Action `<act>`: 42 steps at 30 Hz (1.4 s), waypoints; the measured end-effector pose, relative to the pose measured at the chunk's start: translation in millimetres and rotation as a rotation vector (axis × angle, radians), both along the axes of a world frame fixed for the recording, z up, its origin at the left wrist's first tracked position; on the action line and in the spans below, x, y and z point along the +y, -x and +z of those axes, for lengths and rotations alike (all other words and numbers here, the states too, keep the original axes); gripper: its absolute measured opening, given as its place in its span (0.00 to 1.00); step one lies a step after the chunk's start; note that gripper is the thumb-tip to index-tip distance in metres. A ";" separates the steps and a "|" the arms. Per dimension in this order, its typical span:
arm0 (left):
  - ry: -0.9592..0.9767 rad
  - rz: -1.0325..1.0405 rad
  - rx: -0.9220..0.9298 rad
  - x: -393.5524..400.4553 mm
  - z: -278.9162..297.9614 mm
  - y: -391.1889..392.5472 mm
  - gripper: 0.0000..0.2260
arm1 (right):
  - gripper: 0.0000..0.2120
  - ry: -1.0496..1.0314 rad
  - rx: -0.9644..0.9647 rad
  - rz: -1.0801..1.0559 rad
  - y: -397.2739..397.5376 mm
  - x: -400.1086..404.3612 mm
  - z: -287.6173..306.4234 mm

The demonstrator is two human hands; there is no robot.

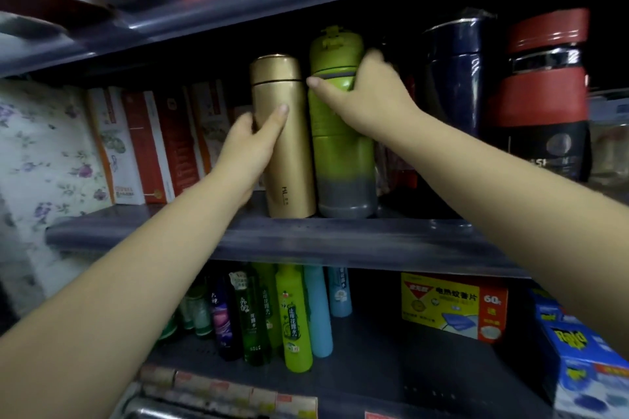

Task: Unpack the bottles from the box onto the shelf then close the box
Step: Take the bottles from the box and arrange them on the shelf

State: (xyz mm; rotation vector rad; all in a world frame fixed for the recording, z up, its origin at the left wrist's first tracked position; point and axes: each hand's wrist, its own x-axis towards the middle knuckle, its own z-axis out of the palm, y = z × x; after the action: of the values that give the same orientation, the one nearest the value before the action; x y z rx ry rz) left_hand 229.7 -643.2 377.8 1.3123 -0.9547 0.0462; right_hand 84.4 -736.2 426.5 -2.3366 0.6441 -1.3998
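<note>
Trouble, if it comes, will likely come from how near the front lip of the dark grey shelf (306,238) both flasks stand: the tall gold metal flask with a brushed cylindrical body (287,143) and the taller lime-green bottle with a grey base and moulded cap (340,133) sit upright, side by side and practically touching, just behind the edge. The left hand (250,150) wraps the gold flask at mid-height, thumb laid across its front, fingers (243,121) curled behind it. The right hand (371,95) grips the green bottle near its grey band, thumb across the front and the rest round the far side. Both are slim and tall with smooth, probably slick walls, so I judge a careless release or a nudge from a withdrawing wrist could tip one into the other and send it off the shelf. Close on the right stand a glossy navy flask (454,75) and a red-and-black jug with a shiny band (548,99), so a sideways shove might knock those too. Upright cardboard cartons (160,143) fill the left. The box to be closed is out of view.
</note>
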 end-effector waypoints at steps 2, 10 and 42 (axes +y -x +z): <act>-0.001 0.108 -0.051 17.4 -18.2 3.7 0.27 | 0.37 0.056 -0.083 0.021 6.2 5.8 -14.5; -0.061 0.412 -0.213 132.7 -122.1 18.0 0.18 | 0.22 0.095 -0.389 0.550 1.6 88.8 -89.3; -0.599 1.118 1.190 384.2 -798.2 249.3 0.20 | 0.21 -0.920 1.008 1.299 -18.4 391.9 -786.7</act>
State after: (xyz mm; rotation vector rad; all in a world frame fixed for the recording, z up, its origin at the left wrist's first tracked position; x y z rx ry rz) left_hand -19.6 -259.0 -420.4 1.8836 0.8862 -0.1630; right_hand 102.8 -344.3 -360.2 -1.7515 -0.1316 0.5806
